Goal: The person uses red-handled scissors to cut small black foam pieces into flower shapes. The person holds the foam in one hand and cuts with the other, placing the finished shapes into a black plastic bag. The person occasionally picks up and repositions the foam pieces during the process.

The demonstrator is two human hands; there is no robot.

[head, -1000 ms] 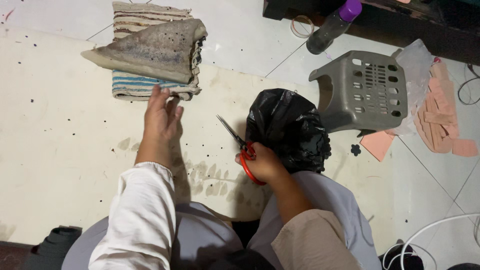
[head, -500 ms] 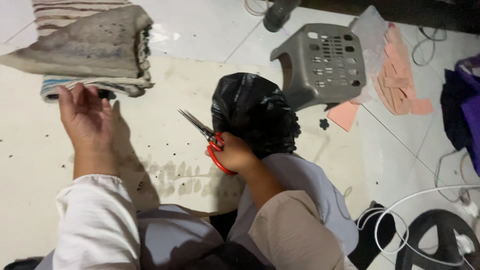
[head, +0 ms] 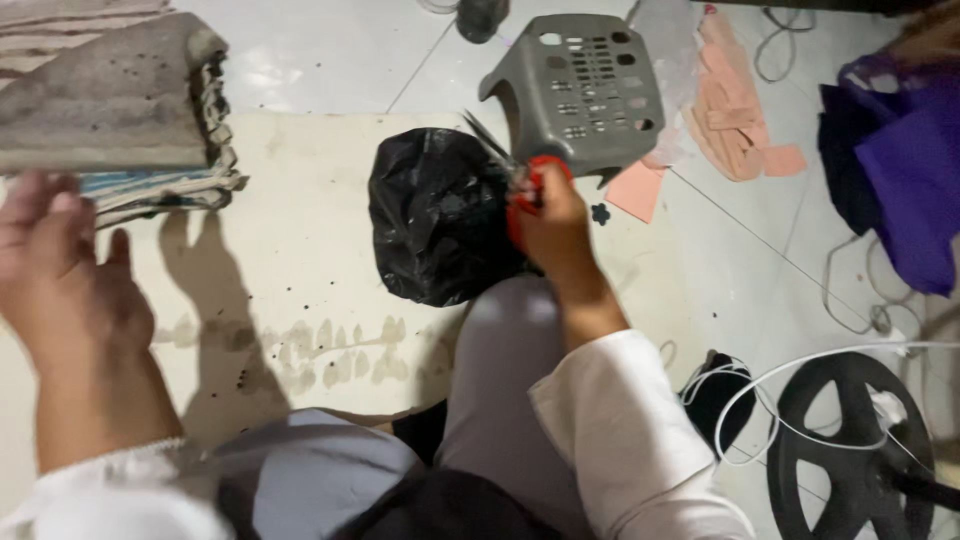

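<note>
Gripping red scissors [head: 520,185], right hand [head: 555,225] betw. black bag [head: 440,215] & stool [head: 580,90].

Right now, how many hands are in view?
2: the left hand raised open near the folded cloth stack; the right hand gripping red-handled scissors beside the black bag.

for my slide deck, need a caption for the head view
Right hand holds red-handled scissors above a black plastic bag; left hand is raised near folded cloth.

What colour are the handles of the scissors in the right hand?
Red handles on the scissors, gripped by the right hand; seen in the head view.
</note>
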